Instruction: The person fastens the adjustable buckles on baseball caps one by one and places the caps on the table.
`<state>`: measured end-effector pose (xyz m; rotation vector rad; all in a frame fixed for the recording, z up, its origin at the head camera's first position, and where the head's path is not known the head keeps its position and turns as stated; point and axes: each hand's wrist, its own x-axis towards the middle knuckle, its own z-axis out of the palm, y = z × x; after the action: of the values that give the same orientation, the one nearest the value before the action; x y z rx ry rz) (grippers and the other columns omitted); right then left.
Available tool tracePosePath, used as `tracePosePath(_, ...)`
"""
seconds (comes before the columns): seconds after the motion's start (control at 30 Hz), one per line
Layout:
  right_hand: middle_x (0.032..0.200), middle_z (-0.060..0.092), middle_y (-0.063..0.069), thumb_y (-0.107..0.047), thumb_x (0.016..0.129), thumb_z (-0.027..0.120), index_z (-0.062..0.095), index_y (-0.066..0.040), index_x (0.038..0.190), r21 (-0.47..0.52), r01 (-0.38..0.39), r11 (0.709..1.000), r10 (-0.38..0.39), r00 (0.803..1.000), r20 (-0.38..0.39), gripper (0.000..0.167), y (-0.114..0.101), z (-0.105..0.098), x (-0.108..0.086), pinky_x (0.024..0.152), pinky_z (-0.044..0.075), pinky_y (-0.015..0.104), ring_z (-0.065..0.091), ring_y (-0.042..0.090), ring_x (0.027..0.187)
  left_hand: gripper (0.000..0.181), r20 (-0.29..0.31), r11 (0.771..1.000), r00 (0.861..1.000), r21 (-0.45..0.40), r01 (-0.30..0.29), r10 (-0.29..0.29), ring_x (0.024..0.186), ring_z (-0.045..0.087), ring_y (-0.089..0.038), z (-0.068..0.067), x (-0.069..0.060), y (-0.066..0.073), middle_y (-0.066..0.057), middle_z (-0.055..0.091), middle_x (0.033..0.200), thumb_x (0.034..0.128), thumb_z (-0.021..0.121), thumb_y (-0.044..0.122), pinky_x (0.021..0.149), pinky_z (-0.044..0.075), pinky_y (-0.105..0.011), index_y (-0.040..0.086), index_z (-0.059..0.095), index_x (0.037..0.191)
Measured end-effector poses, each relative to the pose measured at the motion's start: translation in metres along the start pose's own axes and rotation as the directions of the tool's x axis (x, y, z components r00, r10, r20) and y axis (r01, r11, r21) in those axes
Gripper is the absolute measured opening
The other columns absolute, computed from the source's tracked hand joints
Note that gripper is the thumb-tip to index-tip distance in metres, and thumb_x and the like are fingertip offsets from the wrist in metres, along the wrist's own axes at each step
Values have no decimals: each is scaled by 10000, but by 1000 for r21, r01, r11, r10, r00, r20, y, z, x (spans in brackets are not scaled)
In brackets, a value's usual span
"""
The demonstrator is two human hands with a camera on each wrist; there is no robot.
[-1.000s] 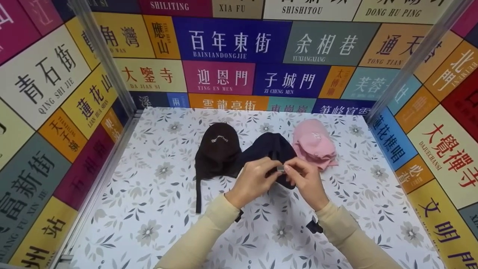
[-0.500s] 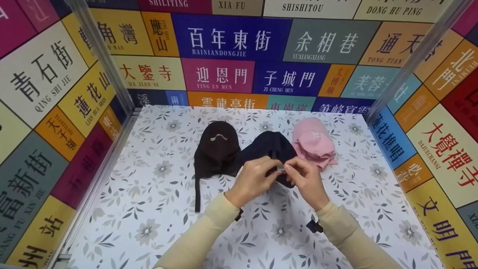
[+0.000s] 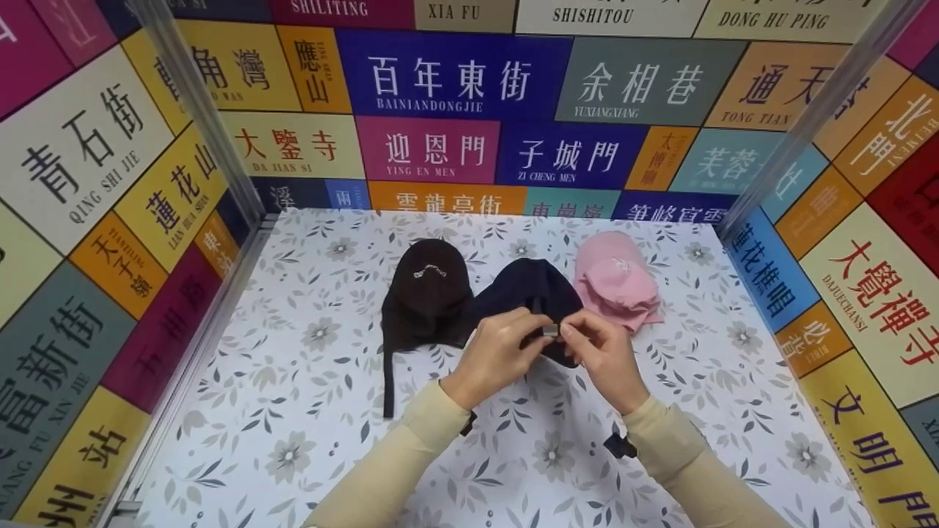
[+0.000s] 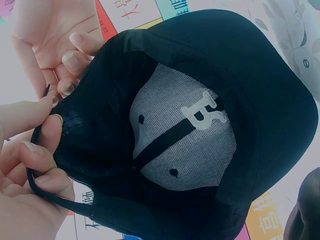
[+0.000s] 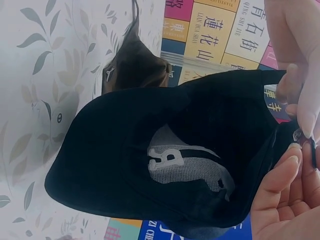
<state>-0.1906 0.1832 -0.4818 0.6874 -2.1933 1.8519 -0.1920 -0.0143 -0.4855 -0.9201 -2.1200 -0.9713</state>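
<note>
A navy baseball cap [image 3: 524, 290] is held up between both hands, above the table. In the left wrist view its hollow inside shows mesh lining and a light letter-shaped patch [image 4: 205, 112]. My left hand [image 3: 499, 352] pinches the cap's back strap [image 4: 65, 201] by a small metal buckle [image 3: 550, 331]. The strap curves round the left fingers in that view. Opposite, my right hand [image 3: 605, 359] pinches the back of the cap close to the buckle, with thumb and fingertips meeting. Which end of the strap lies between the right fingertips is hidden.
A dark brown cap [image 3: 429, 293] with a dangling strap lies left of the navy cap. To the right lies a pink cap [image 3: 616, 279]. All are on a leaf-patterned white tabletop [image 3: 315, 396], enclosed by sign-covered walls [image 3: 455, 81] with metal corner posts.
The right fingertips have shifted very slightly right, and a little more of the metal buckle shows. Both hands keep their grip; the caps on the table have not moved.
</note>
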Motion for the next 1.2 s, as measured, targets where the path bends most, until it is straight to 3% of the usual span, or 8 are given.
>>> tracePosePath(0.1, 707, 590, 114, 41, 961, 613, 649, 81, 914, 7, -11, 1000, 11, 1000, -8, 71, -13, 0, -1, 515, 465, 294, 550, 200, 588, 158, -14, 1000, 1000, -3, -5, 5, 718, 603, -104, 0, -1, 0, -7, 667, 862, 873, 768, 71, 656, 488, -194, 63, 746, 1029)
tracePosePath(0.27, 704, 593, 110, 49, 958, 612, 646, 102, 912, 8, -16, 1000, 17, 1000, -19, 77, -10, -2, -1, 522, 462, 265, 552, 201, 584, 157, -25, 1000, 1000, -3, -13, 13, 707, 596, -109, -1, -1, -1, -14, 659, 847, 868, 767, 53, 650, 486, -195, 55, 745, 1023)
tracePosePath(0.47, 727, 611, 115, 24, 966, 619, 675, 49, 958, 1, -9, 1000, 9, 1000, -13, 61, 13, -6, 0, 518, 465, 282, 562, 180, 590, 170, -16, 1000, 1000, 9, -19, 19, 711, 602, -108, -2, 0, -1, -10, 661, 852, 860, 765, 38, 654, 492, -204, 59, 744, 1027)
tracePosePath(0.8, 711, 583, 169, -58, 969, 655, 695, -61, 903, -6, -4, 1000, 5, 999, 33, 77, 15, -1, -1, 510, 460, 281, 551, 283, 590, 152, 11, 1000, 1000, 10, -21, 20, 715, 600, -102, 1, -3, 4, -8, 659, 858, 864, 762, 60, 663, 492, -193, 65, 738, 1014)
tracePosePath(1.2, 694, 577, 161, 32, 958, 626, 659, 31, 857, -20, 27, 999, -27, 999, 34, 106, -17, 7, -2, 514, 461, 262, 549, 253, 578, 127, 17, 999, 1000, 24, -25, 25, 705, 590, -88, 1, -2, 5, 11, 642, 835, 854, 759, 60, 661, 488, -176, 80, 731, 976)
